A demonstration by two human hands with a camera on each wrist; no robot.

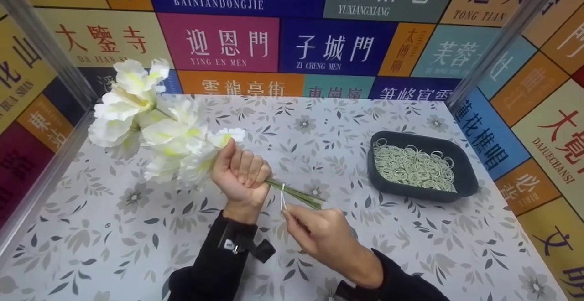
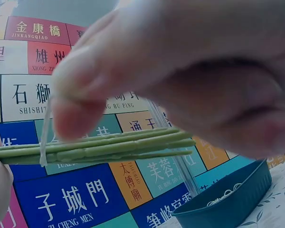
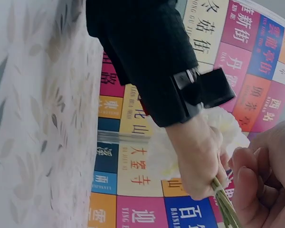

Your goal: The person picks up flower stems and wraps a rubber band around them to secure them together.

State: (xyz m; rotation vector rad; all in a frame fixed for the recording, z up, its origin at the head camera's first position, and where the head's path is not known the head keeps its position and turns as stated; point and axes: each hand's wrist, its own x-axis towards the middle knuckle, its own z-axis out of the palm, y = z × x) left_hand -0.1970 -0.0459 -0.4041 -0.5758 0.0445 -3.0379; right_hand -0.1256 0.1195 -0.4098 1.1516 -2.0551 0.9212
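In the head view my left hand (image 1: 242,173) grips a bunch of artificial white flowers (image 1: 169,132) by the stems. Blooms with yellow-green centres spread out to the left of the fist. Out of its right side come the green stems (image 1: 301,194), whose cut ends show in the left wrist view. A pale rubber band (image 1: 283,194) loops round these stems just beside the left fist. My right hand (image 1: 324,232) pinches the band between thumb and forefinger and draws it out below the stems, stretched. The left wrist view shows the band (image 2: 44,137) taut across the stems.
On the right of the table stands a dark green plastic tub (image 1: 465,173) filled with pale rubber bands (image 1: 413,166). A floral-patterned cloth (image 1: 310,123) covers the table. Colourful panels with Chinese lettering (image 1: 219,41) rise behind and at the sides.
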